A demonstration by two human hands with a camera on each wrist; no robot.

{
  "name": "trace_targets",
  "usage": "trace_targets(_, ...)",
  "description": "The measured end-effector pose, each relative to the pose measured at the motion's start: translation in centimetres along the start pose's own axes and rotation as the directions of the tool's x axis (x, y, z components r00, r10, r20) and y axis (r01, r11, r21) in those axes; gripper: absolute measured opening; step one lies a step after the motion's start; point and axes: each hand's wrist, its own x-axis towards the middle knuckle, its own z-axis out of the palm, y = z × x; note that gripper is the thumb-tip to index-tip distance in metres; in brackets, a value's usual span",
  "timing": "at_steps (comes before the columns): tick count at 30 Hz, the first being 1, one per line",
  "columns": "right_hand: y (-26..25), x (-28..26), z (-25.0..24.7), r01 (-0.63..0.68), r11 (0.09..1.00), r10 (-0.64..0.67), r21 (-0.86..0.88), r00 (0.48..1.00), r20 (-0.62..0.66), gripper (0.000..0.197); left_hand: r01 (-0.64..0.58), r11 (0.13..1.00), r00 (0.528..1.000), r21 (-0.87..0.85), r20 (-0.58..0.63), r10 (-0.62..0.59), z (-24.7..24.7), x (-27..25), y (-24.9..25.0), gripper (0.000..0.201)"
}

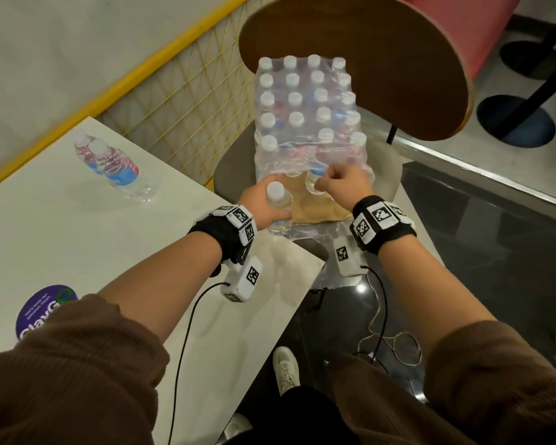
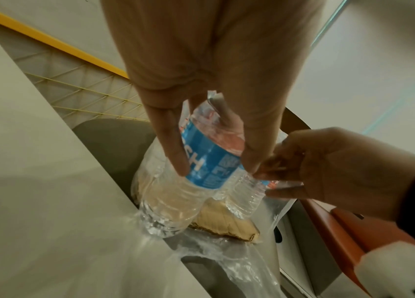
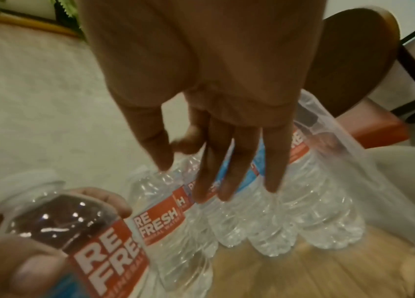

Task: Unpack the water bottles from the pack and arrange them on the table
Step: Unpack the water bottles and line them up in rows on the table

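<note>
head view: the left hand [image 1: 264,207] grips a water bottle [image 1: 278,205] upright, just off the table [image 1: 77,226] corner and in front of the pack [image 1: 305,123], which sits on a chair [image 1: 389,162] with its near end torn open. the right hand [image 1: 344,187] is curled at the next bottle [image 1: 313,181] in the opening; whether it has a hold cannot be told here. two bottles [image 1: 116,165] already stand on the table, well apart from the pack.

left wrist view: thumb and fingers [image 2: 173,153] wrap the held bottle's blue label [image 2: 209,161]. loose plastic wrap [image 2: 229,260] trails below it. the right hand's fingertips meet beside a second bottle.

right wrist view: the right hand's fingers [image 3: 272,161] hang fairly straight over the front row, so i judge it open, reaching.

risks: the trailing wrap could snag a lifted bottle and drag the pack toward the chair's edge. the thin, soft bottles may slip or buckle. a bottle set down near the table corner could topple off.
</note>
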Motion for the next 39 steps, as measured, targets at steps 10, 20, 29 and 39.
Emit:
trace_targets(10,-1.7,1.2,3.4,-0.027,1.0,0.024,-0.011,0.985,-0.172,0.021,-0.014,0.994,0.995,0.106,0.099,0.003,-1.4,-2.0,-0.7,0.047)
trace_targets(20,-5.0,1.2,4.5,-0.09,0.953,0.101,-0.291,0.995,0.025,0.042,0.108,0.961,0.973,0.256,0.17,-0.155,-6.4,-4.9,-3.6,0.051)
trace_targets(29,-5.1,-5.4,5.2,0.152,0.988,-0.141,0.003,0.915,0.379,0.029,0.393,0.9,0.867,0.191,0.25,-0.431,-12.8,-9.8,-7.5,0.046)
trace_targets(39,-10.5,-20.2,18.9,0.436,0.9,-0.207,-0.001,0.43,0.879,0.035,0.453,0.808,0.821,0.376,0.178,-0.543,-18.4,-20.2,-13.8,0.048)
